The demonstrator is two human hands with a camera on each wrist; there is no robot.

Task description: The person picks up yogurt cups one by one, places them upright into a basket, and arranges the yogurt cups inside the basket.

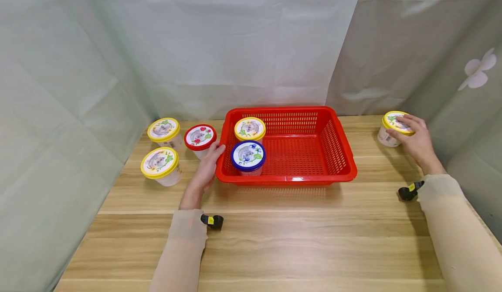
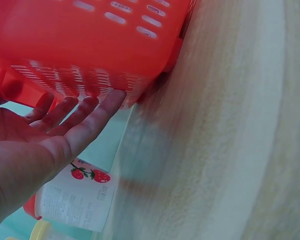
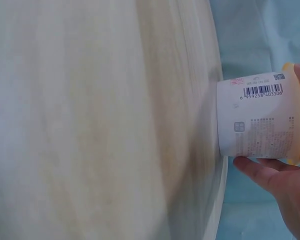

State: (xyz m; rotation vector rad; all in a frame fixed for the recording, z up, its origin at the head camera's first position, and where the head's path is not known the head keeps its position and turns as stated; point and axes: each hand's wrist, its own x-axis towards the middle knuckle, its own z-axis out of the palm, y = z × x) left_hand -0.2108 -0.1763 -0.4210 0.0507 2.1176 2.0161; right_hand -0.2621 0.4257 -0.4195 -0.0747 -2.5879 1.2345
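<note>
At the far right of the table, my right hand holds a white tub with a yellow lid, its digits spread around the sides and lid. The right wrist view shows a barcode on this tub and a fingertip against its side. My left hand is at the left end of the red plastic basket. In the left wrist view, its fingers lie nearly straight along the slotted wall, while the thumb is mostly hidden. Inside the basket are a yellow-lidded tub and a blue-lidded tub.
Left of the basket stands a red-lidded tub with strawberries printed on its side, close to my left hand. Two more yellow-lidded tubs, one behind and one in front, stand farther left. Pale curtains enclose the wooden table.
</note>
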